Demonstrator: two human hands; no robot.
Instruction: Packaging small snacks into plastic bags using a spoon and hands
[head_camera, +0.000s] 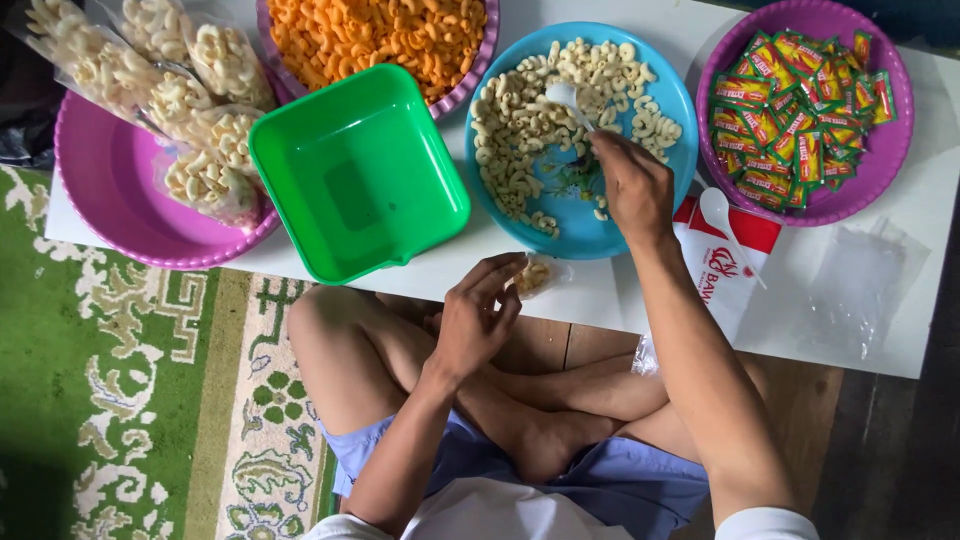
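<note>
My right hand (632, 185) reaches over the blue bowl (585, 232) and grips a white plastic spoon (567, 99) whose scoop lies among the pale macaroni crackers (520, 120). At the table's near edge my left hand (477, 318) pinches a small clear plastic bag (537, 274) with a few pale crackers inside. I sit cross-legged on the floor, knees under the low white table (900, 330).
An empty green square tub (358, 172) stands left of the blue bowl. A purple bowl (120, 200) holds filled cracker bags, another holds orange crackers (375, 35), and a third (880, 160) holds seasoning sachets. A second white spoon (718, 208) lies on a red-and-white packet; clear bags (865, 285) lie at right.
</note>
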